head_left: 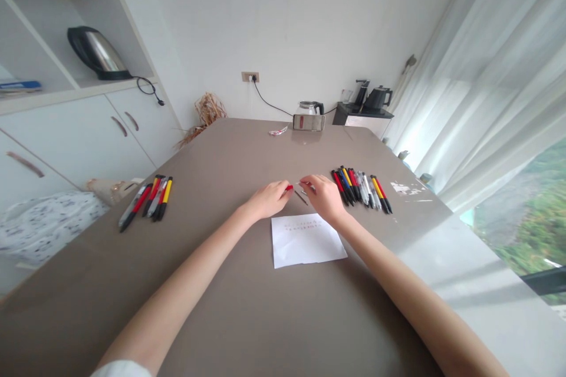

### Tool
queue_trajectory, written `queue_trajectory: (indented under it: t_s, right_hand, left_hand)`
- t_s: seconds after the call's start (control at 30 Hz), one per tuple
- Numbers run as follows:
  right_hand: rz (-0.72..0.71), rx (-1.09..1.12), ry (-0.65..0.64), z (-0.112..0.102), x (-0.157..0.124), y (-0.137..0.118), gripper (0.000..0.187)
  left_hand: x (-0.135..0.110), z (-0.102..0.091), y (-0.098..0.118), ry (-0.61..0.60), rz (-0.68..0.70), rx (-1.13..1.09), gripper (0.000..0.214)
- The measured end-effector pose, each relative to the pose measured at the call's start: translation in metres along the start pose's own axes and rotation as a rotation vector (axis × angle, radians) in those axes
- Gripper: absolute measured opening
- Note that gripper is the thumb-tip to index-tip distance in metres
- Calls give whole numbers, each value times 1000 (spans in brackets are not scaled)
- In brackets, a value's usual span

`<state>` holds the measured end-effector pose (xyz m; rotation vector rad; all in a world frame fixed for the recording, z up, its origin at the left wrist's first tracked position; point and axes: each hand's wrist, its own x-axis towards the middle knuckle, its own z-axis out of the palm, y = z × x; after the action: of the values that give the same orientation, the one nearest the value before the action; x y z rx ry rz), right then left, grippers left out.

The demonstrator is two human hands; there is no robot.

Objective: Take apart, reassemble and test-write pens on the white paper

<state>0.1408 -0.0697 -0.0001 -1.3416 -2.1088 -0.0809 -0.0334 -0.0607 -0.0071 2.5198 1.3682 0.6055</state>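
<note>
Our left forearm [188, 288], with a pale cuff [122, 369] at its end, comes nearest the camera; our right forearm [411, 280] crosses the brown table [239, 324] from the other side; our left hand [267, 200] holds a small red piece [289, 187] between thumb and fingers; our right hand [323, 195], just beside it, makes a narrow pinch on what seems a small pale piece [298, 183], too tiny for us to name; a thin dark rod [301, 197] lies on the tabletop between our hands; nearer us rests a white sheet [307, 247] with red writing, partly hidden by our right wrist; one row of pens [363, 189] lies near our right hand, another group [148, 200] well apart on our left.
</note>
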Motion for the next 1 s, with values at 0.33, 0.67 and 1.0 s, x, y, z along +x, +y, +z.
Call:
queue_trajectory:
  t_s: [0.33, 0.67, 1.0]
  right_hand:
    - [-58, 31, -49, 6, -3, -3, 21]
    - [68, -44, -136, 2, -2, 3, 27]
    - [104, -415, -478, 9, -7, -2, 27]
  left_hand:
    - [0, 0, 6, -47, 20, -18, 38]
    - [3, -4, 6, 24, -30, -128, 37]
    - [4, -4, 3, 105, -50, -127, 34]
